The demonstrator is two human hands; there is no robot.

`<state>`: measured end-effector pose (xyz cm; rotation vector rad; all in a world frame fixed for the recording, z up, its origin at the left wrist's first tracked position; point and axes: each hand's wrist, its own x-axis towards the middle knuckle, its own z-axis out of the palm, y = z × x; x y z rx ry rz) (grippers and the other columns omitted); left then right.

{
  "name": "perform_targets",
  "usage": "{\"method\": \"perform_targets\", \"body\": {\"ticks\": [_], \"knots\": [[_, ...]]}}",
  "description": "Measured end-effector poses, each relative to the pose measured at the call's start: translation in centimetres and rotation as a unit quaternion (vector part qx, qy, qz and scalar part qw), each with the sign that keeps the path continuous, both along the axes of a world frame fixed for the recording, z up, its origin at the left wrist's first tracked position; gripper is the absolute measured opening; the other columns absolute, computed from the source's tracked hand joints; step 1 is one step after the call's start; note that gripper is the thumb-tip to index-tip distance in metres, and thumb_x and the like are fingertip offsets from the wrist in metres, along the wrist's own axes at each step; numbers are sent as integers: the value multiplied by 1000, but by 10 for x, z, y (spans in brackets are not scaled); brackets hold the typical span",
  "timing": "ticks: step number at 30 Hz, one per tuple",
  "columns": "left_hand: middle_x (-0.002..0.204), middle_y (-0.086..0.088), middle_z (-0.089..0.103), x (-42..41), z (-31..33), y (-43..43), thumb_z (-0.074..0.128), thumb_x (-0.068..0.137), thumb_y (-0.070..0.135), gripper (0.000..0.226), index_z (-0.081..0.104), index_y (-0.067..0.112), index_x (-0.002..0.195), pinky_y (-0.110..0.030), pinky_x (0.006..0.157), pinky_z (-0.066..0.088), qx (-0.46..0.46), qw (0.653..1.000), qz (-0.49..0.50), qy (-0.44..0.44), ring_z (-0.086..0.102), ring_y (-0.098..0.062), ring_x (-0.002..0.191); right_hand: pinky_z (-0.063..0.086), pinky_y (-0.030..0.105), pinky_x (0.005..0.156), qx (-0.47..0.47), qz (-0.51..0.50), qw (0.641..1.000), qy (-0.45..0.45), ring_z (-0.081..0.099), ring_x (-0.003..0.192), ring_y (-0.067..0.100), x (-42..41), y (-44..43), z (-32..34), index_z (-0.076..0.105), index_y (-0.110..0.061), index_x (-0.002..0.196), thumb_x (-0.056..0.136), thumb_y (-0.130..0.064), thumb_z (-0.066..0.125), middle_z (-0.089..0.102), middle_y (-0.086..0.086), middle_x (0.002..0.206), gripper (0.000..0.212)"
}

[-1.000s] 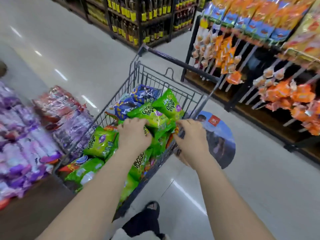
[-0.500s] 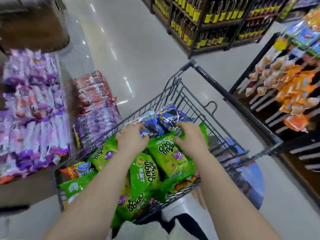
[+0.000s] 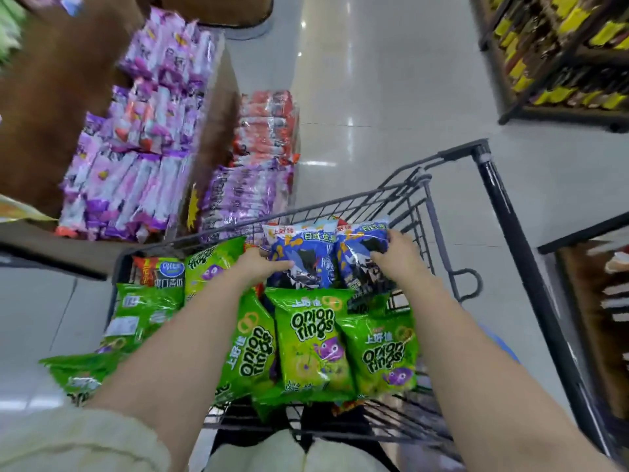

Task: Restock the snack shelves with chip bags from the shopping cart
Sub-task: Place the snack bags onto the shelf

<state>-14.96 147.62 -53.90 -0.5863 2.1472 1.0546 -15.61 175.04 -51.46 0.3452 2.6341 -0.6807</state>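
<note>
Two chip bags share the far end of the shopping cart (image 3: 342,206): the left blue bag (image 3: 299,255) and the right blue bag (image 3: 357,257) lie side by side and touch along their inner edges. The right hand (image 3: 401,258) grasps the right blue bag at its far right corner, with the thumb on the face of the bag and the fingers curled over its top edge. The left hand (image 3: 260,267) lies on the near left edge of the left blue bag, fingers reaching across the foil. I cannot tell whether it has closed on the bag or only rests there.

Nearer in the basket, green onion-ring bags (image 3: 313,338) are piled thick, three of them face up in a row between the two forearms and more spilling toward the left side. A red and dark bag (image 3: 160,274) sits in the far left corner. The black cart handle (image 3: 503,216) runs down the right side.

To the left, purple packs (image 3: 136,165) fill a brown display shelf (image 3: 51,97), with red packs (image 3: 267,127) stacked just beside them on the glossy floor (image 3: 374,80). A rack of bottles (image 3: 561,52) stands far right.
</note>
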Motion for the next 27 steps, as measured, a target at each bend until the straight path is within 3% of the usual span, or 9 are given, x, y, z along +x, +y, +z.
{"method": "perform_targets", "body": {"ticks": [2,4,8,10,13,16,19,23,27], "knots": [[98,0,65,-2,-4,3,79,80,35,25,59,22,89,-35,88,45,43,998,36,-29,60,-22,96,43,39,99,-32,-17,998,-42,53,120,34,-9,5,-12,48,-8,132,86,-29,69,56,15,131,55],[87,3,58,-3,0,7,75,85,28,23,53,24,83,-32,84,42,68,995,59,-44,56,-16,83,43,35,95,-60,-35,994,-87,55,119,31,-13,6,-22,48,-11,134,85,-34,69,57,12,133,58],[98,-2,60,-3,2,8,75,86,18,22,59,15,100,-29,74,42,109,986,122,-32,54,-14,82,47,33,84,-133,-97,983,-81,59,108,27,-17,9,-25,58,-13,109,82,-23,75,62,8,115,33],[105,-2,62,-2,0,3,77,83,18,35,59,13,112,-32,84,38,112,982,148,-16,55,-17,93,47,35,92,-157,-93,981,-63,57,113,25,-15,8,-23,54,-12,122,78,-24,79,59,5,121,52],[110,-4,68,1,-1,-4,82,77,18,51,58,12,122,-33,82,47,123,976,177,17,61,-16,91,45,36,100,-178,-65,980,-61,53,121,25,-10,-1,-23,35,-17,145,74,-33,81,50,5,139,86],[109,-4,68,5,1,-7,81,78,18,52,54,12,122,-30,72,47,112,973,195,50,61,-15,84,45,36,101,-178,-54,981,-64,53,121,26,-5,-4,-31,28,-19,149,75,-33,80,49,6,141,92],[114,-8,67,7,10,-14,81,79,18,56,52,10,127,-26,63,44,108,956,248,116,62,-18,87,46,32,97,-188,-37,981,12,57,115,21,-3,-5,-24,40,-18,141,72,-24,83,56,-2,126,82],[113,-5,67,13,34,-38,80,80,15,56,53,7,128,-24,63,48,111,912,332,212,64,-19,92,44,41,104,-196,2,967,163,51,122,19,-5,-19,7,36,-24,144,65,-32,84,52,2,132,94],[108,-2,68,35,67,-76,77,82,10,45,53,8,120,-23,70,49,145,860,401,282,66,-16,93,47,36,102,-306,23,926,221,54,118,12,-9,-53,60,37,-27,144,70,-23,85,50,-2,130,88]]}}
